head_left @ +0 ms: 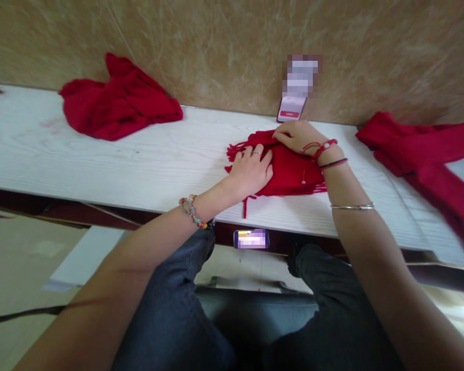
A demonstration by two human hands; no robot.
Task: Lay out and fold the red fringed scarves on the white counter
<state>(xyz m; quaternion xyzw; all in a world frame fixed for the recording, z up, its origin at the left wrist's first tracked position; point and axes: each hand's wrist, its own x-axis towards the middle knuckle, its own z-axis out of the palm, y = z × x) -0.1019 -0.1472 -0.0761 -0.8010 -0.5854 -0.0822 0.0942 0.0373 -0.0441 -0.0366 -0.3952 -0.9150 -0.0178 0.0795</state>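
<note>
A red scarf (288, 172) with fringed ends lies folded on the white wood-grain tabletop (154, 159). My left hand (250, 171) rests on its left part, fingers spread and slightly bent over the cloth. At the scarf's far edge, my right hand (302, 138) is closed, with thumb and fingers pinched on the fabric; some of those fingertips are hidden. One loose red strand (245, 207) hangs toward the near edge of the table.
A bunched red cloth (116, 103) lies at the left, and another red scarf (421, 154) sprawls at the right. One phone (291, 109) leans against the brown marbled wall (216, 56). A second phone (251, 239) is below the table's near edge, between my knees.
</note>
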